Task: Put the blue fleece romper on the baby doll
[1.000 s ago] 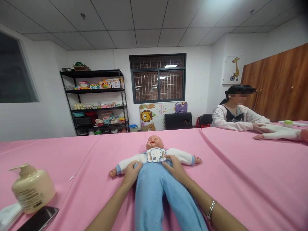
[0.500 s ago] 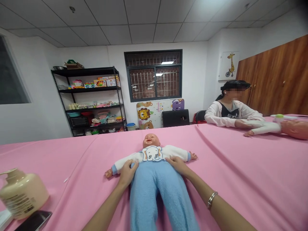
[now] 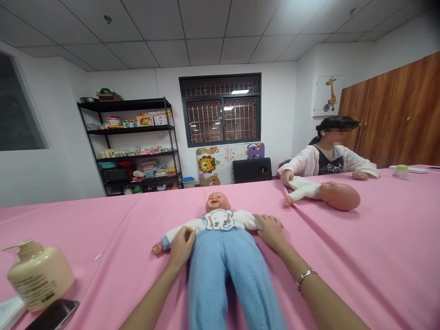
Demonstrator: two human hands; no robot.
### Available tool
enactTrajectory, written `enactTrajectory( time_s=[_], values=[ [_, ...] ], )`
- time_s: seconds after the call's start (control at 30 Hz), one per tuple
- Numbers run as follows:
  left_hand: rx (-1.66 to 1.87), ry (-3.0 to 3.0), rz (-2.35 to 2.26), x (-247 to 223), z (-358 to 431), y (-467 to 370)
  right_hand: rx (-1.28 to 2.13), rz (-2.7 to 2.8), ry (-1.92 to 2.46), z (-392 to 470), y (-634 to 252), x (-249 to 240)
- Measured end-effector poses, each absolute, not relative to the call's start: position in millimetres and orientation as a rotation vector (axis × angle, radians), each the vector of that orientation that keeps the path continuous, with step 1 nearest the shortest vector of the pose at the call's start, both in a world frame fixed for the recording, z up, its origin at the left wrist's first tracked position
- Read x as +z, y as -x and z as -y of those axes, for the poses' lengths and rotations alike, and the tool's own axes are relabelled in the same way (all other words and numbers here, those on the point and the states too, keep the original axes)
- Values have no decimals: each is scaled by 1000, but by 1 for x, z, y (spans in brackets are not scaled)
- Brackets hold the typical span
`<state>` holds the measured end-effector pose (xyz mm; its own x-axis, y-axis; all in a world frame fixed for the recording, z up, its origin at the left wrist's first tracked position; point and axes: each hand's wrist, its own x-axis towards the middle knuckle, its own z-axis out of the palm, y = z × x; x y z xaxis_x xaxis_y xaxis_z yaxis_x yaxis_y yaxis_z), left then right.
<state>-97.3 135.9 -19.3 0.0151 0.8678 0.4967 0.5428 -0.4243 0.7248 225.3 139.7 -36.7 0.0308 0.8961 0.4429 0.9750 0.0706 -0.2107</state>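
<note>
A baby doll (image 3: pixel 218 266) lies face up on the pink-covered table, head away from me. It wears fluffy light-blue trousers, white sleeves with blue cuffs, and a bib (image 3: pixel 220 221) with an elephant face. My left hand (image 3: pixel 183 245) is at the doll's side by the waist, thumb and fingers curled together on the edge of its clothing. Over the doll's other forearm lies my right hand (image 3: pixel 273 233), its fingers wrapped across the sleeve and covering the cuff and most of the doll's hand. A silver bangle (image 3: pixel 305 278) circles my right wrist.
A pump bottle (image 3: pixel 41 275) and a dark phone (image 3: pixel 55 315) stand at the table's near left. Across at the right, a co-worker (image 3: pixel 330 158) sits with a hand on a second doll (image 3: pixel 338 196). A green-lidded jar (image 3: pixel 400 171) is behind it. Black shelves (image 3: pixel 132 130) line the back wall.
My right hand has moved from the doll's waist outward onto its forearm. My left hand stays by the waist. The co-worker's doll has shifted left and turned.
</note>
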Motion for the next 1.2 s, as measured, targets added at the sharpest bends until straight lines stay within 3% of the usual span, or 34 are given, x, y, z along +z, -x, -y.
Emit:
enactTrajectory(
  time_s=[0.27,0.4,0.67,0.87,1.03,1.2],
  values=[
    [1254,-2045,-1483,-22,-135,94,-90,1868,1897,-132,-229,-28],
    [1251,-2041,-1489,-22,-135,92,-151,1755,1636,-130,-209,-27],
    [1293,-1969,-1816,-4,-133,115,457,1664,1485,-132,-179,-32],
    [1335,-1958,-1616,13,-120,87,349,1709,1707,-139,-178,-44],
    [1222,-2313,-1347,37,-106,24,224,1841,1834,-139,-175,-50],
    [1028,-2389,-1601,31,-114,-16,286,1857,1853,-141,-179,-56]
  ],
)
